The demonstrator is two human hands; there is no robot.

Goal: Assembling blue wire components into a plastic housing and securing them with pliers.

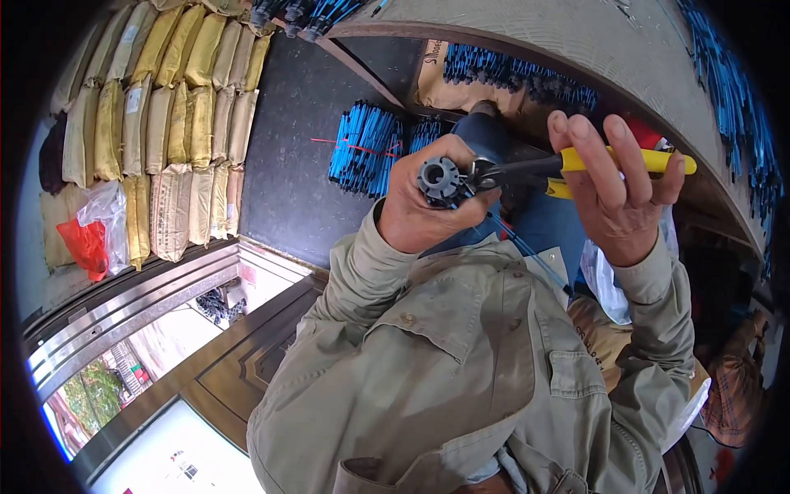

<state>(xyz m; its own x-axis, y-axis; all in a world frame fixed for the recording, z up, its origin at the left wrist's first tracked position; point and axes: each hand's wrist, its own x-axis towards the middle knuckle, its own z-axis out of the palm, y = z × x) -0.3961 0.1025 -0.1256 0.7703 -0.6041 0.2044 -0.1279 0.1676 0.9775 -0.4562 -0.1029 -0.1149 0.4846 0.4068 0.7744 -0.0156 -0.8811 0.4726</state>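
The ridged round part sits in the left hand's fingers, with the pliers reaching it from the right out of the right hand's fingers, the bundle of rods on the floor just left of the fingers, and the stacked sacks well left.

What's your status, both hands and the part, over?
Left hand gripping small grey slotted round part. Right hand closed on yellow-handled pliers, tips at the part. Blue wire trails below; nothing blocking.
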